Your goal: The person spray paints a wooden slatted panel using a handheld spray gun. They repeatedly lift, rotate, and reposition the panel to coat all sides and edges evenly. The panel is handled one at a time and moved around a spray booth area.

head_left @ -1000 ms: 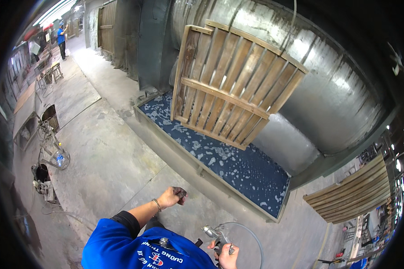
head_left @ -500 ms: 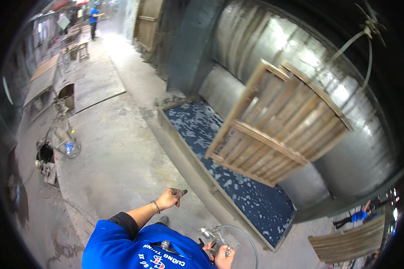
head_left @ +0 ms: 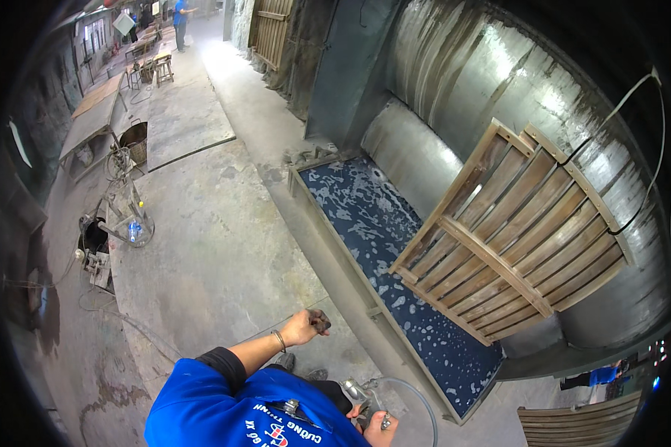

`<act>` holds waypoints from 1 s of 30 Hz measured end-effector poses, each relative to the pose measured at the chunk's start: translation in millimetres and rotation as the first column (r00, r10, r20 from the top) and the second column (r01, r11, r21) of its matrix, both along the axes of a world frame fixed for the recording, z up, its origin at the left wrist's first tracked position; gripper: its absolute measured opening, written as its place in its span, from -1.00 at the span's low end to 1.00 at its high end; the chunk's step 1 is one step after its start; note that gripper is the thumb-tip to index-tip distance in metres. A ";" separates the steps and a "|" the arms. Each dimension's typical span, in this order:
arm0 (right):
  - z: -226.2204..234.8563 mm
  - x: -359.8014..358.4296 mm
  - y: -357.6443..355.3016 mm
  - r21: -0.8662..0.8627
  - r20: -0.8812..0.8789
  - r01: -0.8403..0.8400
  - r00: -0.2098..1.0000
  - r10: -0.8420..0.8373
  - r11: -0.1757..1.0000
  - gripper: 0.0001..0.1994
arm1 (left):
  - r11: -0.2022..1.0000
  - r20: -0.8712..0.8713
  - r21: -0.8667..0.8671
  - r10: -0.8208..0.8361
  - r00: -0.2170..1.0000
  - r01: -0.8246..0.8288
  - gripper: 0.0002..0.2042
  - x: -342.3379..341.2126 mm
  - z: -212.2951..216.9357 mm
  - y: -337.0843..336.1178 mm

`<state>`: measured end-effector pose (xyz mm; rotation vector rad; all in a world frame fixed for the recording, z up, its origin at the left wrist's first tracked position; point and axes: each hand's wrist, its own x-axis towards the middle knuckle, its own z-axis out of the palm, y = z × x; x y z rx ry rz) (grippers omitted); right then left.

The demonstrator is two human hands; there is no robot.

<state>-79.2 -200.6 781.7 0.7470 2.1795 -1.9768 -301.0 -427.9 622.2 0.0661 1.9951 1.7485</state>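
My left hand (head_left: 306, 328) is out in front of me over the concrete floor, its fingers curled and dark at the ends. What they hold, if anything, I cannot make out. Low in the picture, my right hand (head_left: 380, 428) is closed around a metal spray gun (head_left: 356, 390), from which a grey hose (head_left: 417, 392) loops off to the right. A slatted wooden panel (head_left: 511, 238) hangs tilted on a thin cord ahead to the right, apart from both hands.
Beneath the panel lies a long trough (head_left: 373, 309) of dark blue liquid with pale foam, backed by a wet metal wall (head_left: 462, 67). A stool (head_left: 130, 201) with a bottle stands at left. Another slatted panel (head_left: 581, 425) is at lower right. Far off stands a person (head_left: 180, 22) in blue.
The whole view has shifted, so the panel and trough appear farther right and slightly lower. My left hand's fingers, stretched forward before, are now curled in. My right hand keeps the spray gun.
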 end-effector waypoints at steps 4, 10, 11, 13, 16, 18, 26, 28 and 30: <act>-11.8 -15.6 17.7 -0.097 -0.067 -0.090 0.994 0.083 0.991 -0.62 | 0.997 -0.101 -0.027 -0.073 0.992 0.070 -0.80 -3.1 -3.1 21.0; -10.7 -33.9 81.4 -0.053 -0.184 -0.016 0.983 0.006 0.998 -0.87 | 0.999 -0.103 -0.052 -0.022 0.994 0.016 -0.72 -11.2 20.2 40.2; -5.9 -38.0 93.8 -0.094 -0.250 -0.008 0.968 -0.016 0.996 -0.84 | 0.998 -0.109 -0.061 -0.025 0.994 0.018 -0.70 -12.3 24.6 43.0; 7.2 -47.6 116.0 -0.167 -0.326 0.015 0.943 -0.070 0.986 -0.78 | 0.995 -0.088 -0.096 -0.035 0.995 0.026 -0.68 -14.0 33.2 44.1; 29.2 -64.4 146.1 -0.233 -0.397 0.022 0.910 -0.116 0.972 -0.58 | 0.996 -0.112 -0.088 -0.007 0.994 -0.003 -0.66 -8.8 42.0 43.8; 39.1 -81.8 157.1 -0.144 -0.461 0.067 0.878 -0.127 0.987 -0.57 | 0.994 -0.080 -0.096 0.037 0.996 -0.045 -0.63 -3.6 43.8 40.1; 104.9 -146.4 190.7 -0.118 -0.690 0.158 0.697 -0.196 0.980 -0.56 | 0.987 -0.037 -0.055 0.146 0.989 -0.148 -0.64 5.1 34.8 28.4; 120.7 -157.9 191.2 -0.165 -0.754 0.173 0.612 -0.238 0.971 -0.55 | 0.984 -0.055 -0.056 0.169 0.984 -0.172 -0.64 -2.9 39.7 25.1; 126.8 -170.0 189.8 -0.225 -0.787 0.170 0.549 -0.282 0.959 -0.55 | 0.983 -0.071 -0.039 0.175 0.982 -0.178 -0.64 -14.6 44.4 24.7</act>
